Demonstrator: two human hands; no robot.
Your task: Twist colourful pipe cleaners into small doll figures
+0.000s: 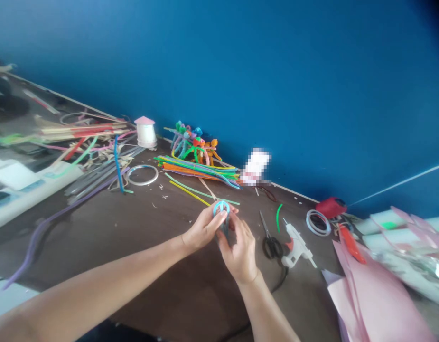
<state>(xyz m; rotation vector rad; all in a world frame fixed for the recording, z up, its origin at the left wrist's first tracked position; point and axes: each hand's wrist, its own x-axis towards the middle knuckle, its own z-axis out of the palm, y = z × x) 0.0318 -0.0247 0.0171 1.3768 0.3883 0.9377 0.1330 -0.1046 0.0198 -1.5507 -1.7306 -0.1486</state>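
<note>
Over the middle of the dark table, both hands meet at a light blue pipe cleaner (pixel 221 204) bent into a small rounded loop. My left hand (pixel 204 228) pinches it from the left, thumb lying across the loop. From the right, the thumb and fingers of my right hand (pixel 240 247) close around its lower part, where a greyish-blue length shows between the palms. Fingers hide the rest of it. Just beyond the hands lie a green pipe cleaner (pixel 194 186) and a yellow pipe cleaner (pixel 189 193).
Scissors (pixel 271 240) and a white glue gun (pixel 296 246) lie right of my hands. Behind are a pipe cleaner bundle (pixel 198 170) and several small pipe cleaner figures (pixel 196 145). A wire ring (pixel 143 183) and power strip (pixel 34 192) are left; pink sheets (pixel 379 294) lie right.
</note>
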